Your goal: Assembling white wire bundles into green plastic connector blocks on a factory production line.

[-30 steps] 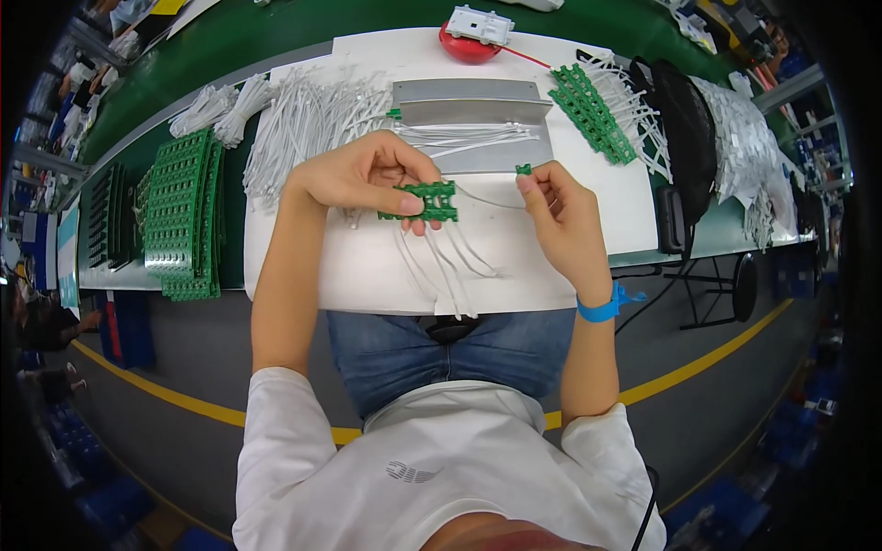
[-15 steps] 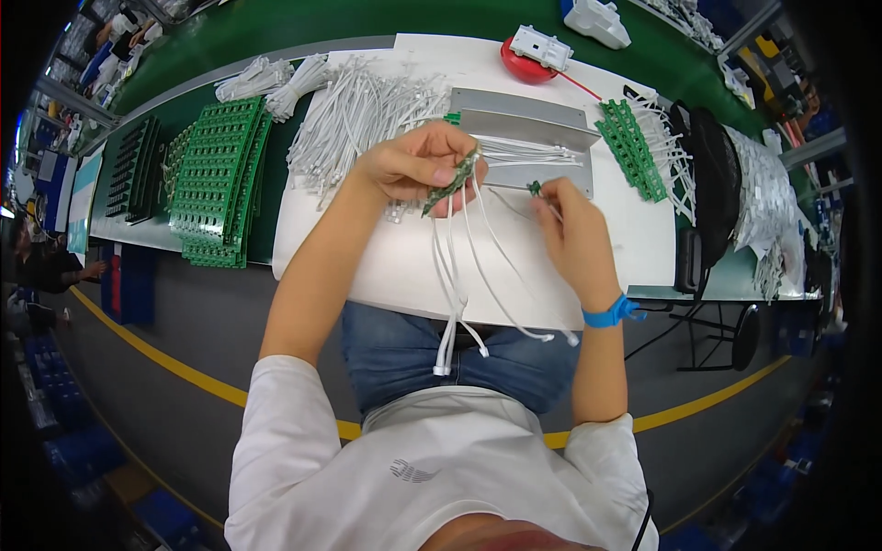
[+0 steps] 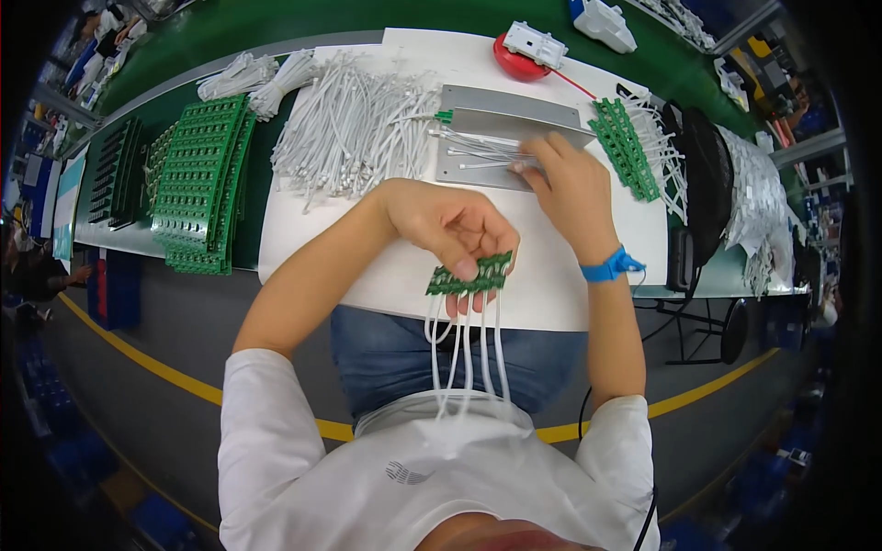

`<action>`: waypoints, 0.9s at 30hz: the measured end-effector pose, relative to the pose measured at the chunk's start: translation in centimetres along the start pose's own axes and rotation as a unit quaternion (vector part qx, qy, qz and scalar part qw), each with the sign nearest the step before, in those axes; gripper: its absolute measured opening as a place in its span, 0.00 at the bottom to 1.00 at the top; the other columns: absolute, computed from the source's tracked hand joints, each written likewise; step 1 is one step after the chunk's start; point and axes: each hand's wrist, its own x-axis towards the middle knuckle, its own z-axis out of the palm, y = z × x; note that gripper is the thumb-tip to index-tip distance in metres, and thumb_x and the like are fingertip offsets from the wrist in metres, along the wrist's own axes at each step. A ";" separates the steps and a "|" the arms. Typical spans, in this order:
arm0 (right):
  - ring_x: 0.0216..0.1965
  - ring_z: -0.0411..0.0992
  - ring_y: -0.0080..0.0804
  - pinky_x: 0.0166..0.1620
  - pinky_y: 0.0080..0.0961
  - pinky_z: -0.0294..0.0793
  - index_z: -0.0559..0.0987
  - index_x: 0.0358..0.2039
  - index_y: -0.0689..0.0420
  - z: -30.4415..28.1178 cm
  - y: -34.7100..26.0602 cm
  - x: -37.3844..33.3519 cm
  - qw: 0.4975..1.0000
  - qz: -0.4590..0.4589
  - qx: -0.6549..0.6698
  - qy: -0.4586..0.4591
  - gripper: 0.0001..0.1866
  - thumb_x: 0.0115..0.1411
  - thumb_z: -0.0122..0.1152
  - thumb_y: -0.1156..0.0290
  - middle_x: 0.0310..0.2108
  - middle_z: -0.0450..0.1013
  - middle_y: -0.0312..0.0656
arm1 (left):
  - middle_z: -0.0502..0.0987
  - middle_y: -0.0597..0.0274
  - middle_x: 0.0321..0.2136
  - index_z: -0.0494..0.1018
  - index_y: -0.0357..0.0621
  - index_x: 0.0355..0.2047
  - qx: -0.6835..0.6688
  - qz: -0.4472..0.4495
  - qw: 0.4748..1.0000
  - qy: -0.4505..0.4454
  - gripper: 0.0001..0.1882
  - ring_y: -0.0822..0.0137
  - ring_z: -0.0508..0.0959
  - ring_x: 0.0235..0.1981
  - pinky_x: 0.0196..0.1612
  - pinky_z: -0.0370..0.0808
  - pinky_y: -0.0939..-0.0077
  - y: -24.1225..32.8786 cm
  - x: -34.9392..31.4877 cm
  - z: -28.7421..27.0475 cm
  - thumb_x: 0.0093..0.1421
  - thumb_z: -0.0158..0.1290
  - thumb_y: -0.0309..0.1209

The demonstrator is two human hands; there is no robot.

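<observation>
Green board pinched in my left hand, wires hanging below.
My right hand, beyond it, at white cables; grip unclear.

On my feed, the near board reads green flecked with white, and its cables plain white. I see the board stack at left in green too, patterned in regular dotted rows. The wristband at right is bright blue, the far metal tray grey, the far disc red. Near me, blue jeans; a yellow stripe crosses the grey floor.
</observation>
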 end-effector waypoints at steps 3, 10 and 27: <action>0.33 0.73 0.43 0.34 0.36 0.67 0.75 0.40 0.55 -0.6 0.2 0.0 0.999 0.010 -0.001 0.042 0.15 0.54 0.66 0.65 0.29 0.71 0.42 | 0.76 0.46 0.36 0.67 0.25 0.43 0.016 -0.058 0.998 -0.029 0.14 0.57 0.81 0.38 0.36 0.84 0.61 -0.7 0.6 -1.5 0.58 0.55 0.20; 0.20 0.66 0.38 0.24 0.29 0.64 0.78 0.36 0.61 -4.4 -2.8 -4.6 0.966 0.188 0.166 0.060 0.04 0.62 0.55 0.77 0.25 0.68 0.45 | 0.77 0.46 0.35 0.66 0.28 0.42 0.068 -0.049 0.996 -0.017 0.13 0.58 0.83 0.30 0.28 0.84 0.69 0.8 -1.0 0.4 0.59 0.55 0.22; 0.32 0.71 0.42 0.37 0.31 0.70 0.82 0.42 0.58 1.5 -2.9 -3.9 0.951 0.139 0.267 0.072 0.14 0.54 0.63 0.78 0.32 0.74 0.45 | 0.77 0.56 0.31 0.68 0.37 0.47 -0.027 0.279 0.890 0.359 0.20 0.70 0.80 0.24 0.21 0.79 0.80 -4.1 -6.4 6.1 0.59 0.58 0.35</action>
